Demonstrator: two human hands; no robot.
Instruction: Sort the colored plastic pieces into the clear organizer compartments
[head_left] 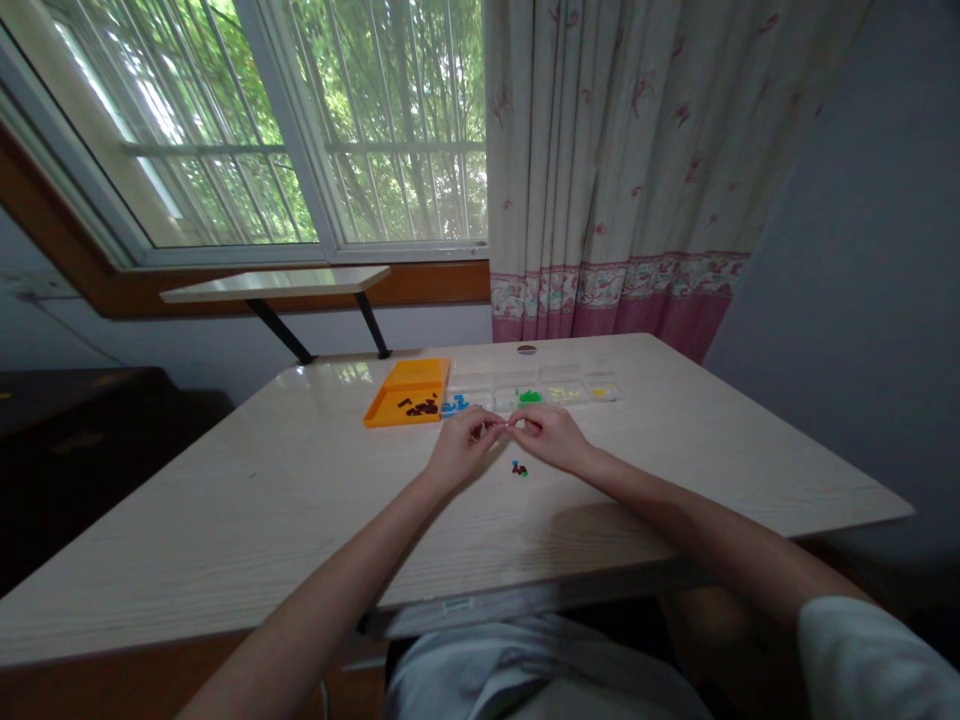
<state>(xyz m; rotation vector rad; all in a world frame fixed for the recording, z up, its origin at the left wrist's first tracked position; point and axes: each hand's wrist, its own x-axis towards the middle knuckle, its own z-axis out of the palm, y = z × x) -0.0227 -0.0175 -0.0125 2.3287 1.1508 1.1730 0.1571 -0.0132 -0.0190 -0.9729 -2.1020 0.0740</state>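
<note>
My left hand (465,441) and my right hand (550,434) meet fingertip to fingertip above the table, both closed in a pinch. Whatever lies between the fingertips is too small to make out. Just below them on the tabletop sits a small cluster of brown, blue and green pieces (520,468). Beyond my left hand are blue pieces (454,404) in a clear compartment, partly hidden by that hand. Green pieces (529,396) lie in another clear compartment behind my right hand.
An open orange box (381,408) holding dark brown pieces (424,407) stands at the back left. Clear trays with pale pieces (565,393) and yellow pieces (600,392) continue to the right. A small raised shelf (285,284) stands on the pale wooden table (300,520), near the window.
</note>
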